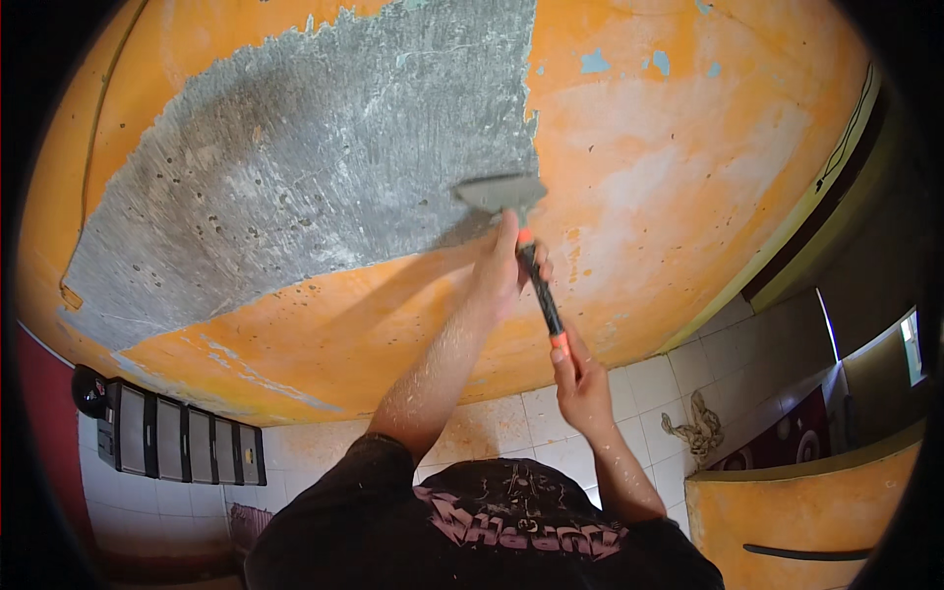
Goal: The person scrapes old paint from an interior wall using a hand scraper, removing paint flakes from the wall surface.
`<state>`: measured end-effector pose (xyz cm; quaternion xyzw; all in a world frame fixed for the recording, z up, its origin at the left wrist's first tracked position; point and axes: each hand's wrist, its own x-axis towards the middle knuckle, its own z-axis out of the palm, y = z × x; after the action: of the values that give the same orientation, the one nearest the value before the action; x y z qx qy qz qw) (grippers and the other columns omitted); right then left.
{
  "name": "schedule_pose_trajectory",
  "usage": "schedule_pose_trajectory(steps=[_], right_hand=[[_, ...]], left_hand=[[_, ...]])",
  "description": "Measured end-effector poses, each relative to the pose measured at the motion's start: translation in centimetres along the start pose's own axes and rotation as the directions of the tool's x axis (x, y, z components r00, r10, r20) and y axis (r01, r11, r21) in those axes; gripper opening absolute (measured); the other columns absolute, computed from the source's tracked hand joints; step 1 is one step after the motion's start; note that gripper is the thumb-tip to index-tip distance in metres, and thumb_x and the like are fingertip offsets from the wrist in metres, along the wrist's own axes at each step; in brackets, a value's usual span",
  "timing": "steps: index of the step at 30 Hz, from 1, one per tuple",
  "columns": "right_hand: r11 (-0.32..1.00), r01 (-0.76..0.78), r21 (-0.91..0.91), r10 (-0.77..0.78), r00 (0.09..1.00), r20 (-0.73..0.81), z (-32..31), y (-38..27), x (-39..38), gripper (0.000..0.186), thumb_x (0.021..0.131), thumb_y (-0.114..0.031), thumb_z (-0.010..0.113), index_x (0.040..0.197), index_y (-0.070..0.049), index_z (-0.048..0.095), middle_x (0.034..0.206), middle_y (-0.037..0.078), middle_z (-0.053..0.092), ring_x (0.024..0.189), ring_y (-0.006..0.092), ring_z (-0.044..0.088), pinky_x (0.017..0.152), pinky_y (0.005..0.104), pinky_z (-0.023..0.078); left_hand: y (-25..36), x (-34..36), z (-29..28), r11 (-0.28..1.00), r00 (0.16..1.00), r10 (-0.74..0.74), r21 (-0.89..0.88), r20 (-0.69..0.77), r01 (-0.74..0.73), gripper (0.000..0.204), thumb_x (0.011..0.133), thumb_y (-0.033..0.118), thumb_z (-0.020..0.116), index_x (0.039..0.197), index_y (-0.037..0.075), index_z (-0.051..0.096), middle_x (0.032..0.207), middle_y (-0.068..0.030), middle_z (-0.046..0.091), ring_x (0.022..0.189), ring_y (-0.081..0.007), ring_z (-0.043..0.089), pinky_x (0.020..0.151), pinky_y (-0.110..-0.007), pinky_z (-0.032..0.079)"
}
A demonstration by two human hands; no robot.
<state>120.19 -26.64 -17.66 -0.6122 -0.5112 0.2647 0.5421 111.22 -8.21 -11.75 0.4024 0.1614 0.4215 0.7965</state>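
A scraper [543, 285] with a black and orange handle and a wide flat blade is held up against the wall. My left hand [506, 265] grips it near the blade, thumb laid along the neck. Lower down, my right hand [582, 385] is closed round the orange end of the handle. The blade lies at the right lower border of a bare grey patch [324, 147], where orange paint [669, 197] begins. Paint flakes speckle both forearms.
A black drawer unit [187, 433] stands on the tiled floor [551, 418] at lower left, a round black object [89, 391] on top. Crumpled cloth [700, 429] lies on the floor at right, near a low orange partition [787, 511]. A cable [93, 147] runs down the wall's left side.
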Motion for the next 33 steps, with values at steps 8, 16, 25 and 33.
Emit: schedule_pose_trajectory(steps=[8,16,25,33], right_hand=[[0.998,0.041,0.044,-0.040,0.999,-0.004,-2.1,-7.0,3.3,0.044,0.106,-0.023,0.050,0.144,0.000,0.049,0.079,0.000,0.053,0.072,0.0065,0.048,0.064,0.0225,0.042],[0.995,0.085,0.057,-0.085,0.996,-0.016,-1.7,-5.8,3.3,0.045,0.105,-0.024,0.051,0.143,0.001,0.049,0.078,-0.001,0.051,0.069,0.0080,0.045,0.060,0.0252,0.040],[0.989,0.003,0.147,-0.009,0.999,0.039,-0.9,-3.8,0.2,0.046,0.105,-0.023,0.051,0.145,0.000,0.047,0.077,-0.004,0.049,0.069,0.0054,0.042,0.061,0.0225,0.039],[0.999,0.038,0.025,-0.039,0.999,0.018,-1.4,-4.5,1.2,0.043,0.105,-0.021,0.051,0.144,-0.002,0.049,0.071,-0.003,0.044,0.065,0.0041,0.039,0.056,0.0221,0.035]], left_hand=[[6.1,2.0,5.1,0.984,0.981,0.160,0.055,0.112,-0.167,0.046,0.103,0.058,0.040,0.101,0.013,0.048,0.069,-0.0052,0.053,0.061,-0.0210,0.054,0.061,-0.039,0.047],[5.4,2.1,4.5,0.974,0.975,0.201,0.090,0.095,-0.209,0.055,0.103,0.058,0.039,0.120,0.008,0.055,0.067,-0.0045,0.052,0.059,-0.0200,0.054,0.060,-0.037,0.047],[2.0,0.1,2.6,0.986,0.986,0.164,0.026,-0.001,-0.164,0.060,0.104,0.057,0.040,0.124,0.002,0.053,0.065,-0.0038,0.049,0.055,-0.0190,0.052,0.056,-0.036,0.046],[3.0,0.1,3.6,0.976,0.979,0.194,0.109,-0.063,-0.186,0.053,0.106,0.052,0.037,0.118,0.003,0.052,0.066,-0.0045,0.050,0.053,-0.0186,0.051,0.055,-0.034,0.045]])
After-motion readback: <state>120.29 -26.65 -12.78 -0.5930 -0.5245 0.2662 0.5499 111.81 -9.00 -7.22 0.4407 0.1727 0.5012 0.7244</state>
